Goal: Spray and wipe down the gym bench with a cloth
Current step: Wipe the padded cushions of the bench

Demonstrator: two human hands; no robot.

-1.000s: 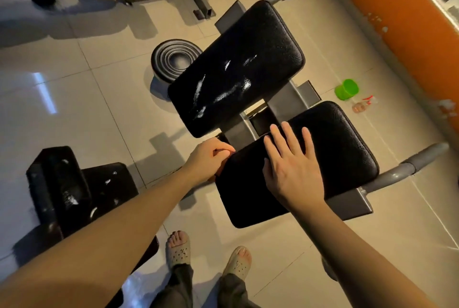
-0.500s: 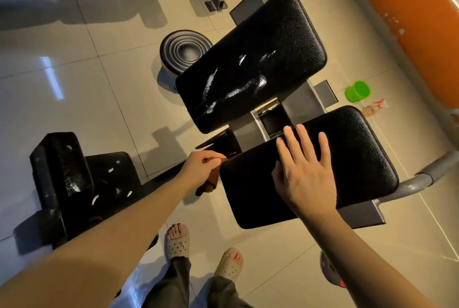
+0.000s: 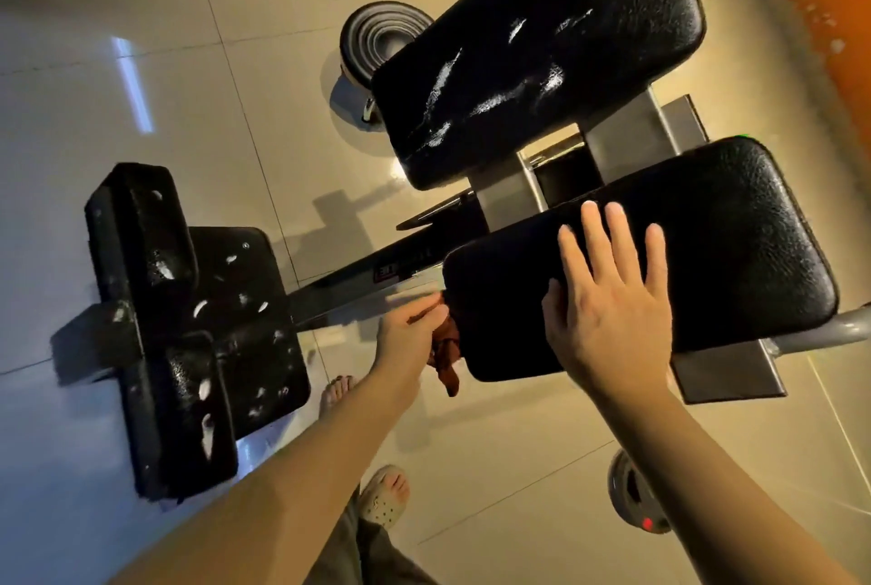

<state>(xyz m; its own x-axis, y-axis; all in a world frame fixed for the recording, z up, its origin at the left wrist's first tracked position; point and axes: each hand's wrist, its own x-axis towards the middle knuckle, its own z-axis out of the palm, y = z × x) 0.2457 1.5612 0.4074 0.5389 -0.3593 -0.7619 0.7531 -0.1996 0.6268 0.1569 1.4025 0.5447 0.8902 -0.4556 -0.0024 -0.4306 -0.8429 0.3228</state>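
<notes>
Wiping step: the left hand (image 3: 407, 339) grips a crumpled rust-brown cloth (image 3: 447, 360) at the edge of the black padded vinyl bench seat (image 3: 735, 254), beside the flat, spread right hand (image 3: 612, 315) bracing it; next, probably, a sweep across the top.

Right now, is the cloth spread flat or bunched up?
Bunched: the left hand grips the cloth crumpled against the edge of the seat pad, a loose end hanging below.

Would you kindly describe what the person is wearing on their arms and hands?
Nothing is worn on either. The left hand and right hand are bare, with no gloves, rings or watch in view; the left forearm and right forearm are uncovered to the picture's edge, so no sleeve shows.
</notes>
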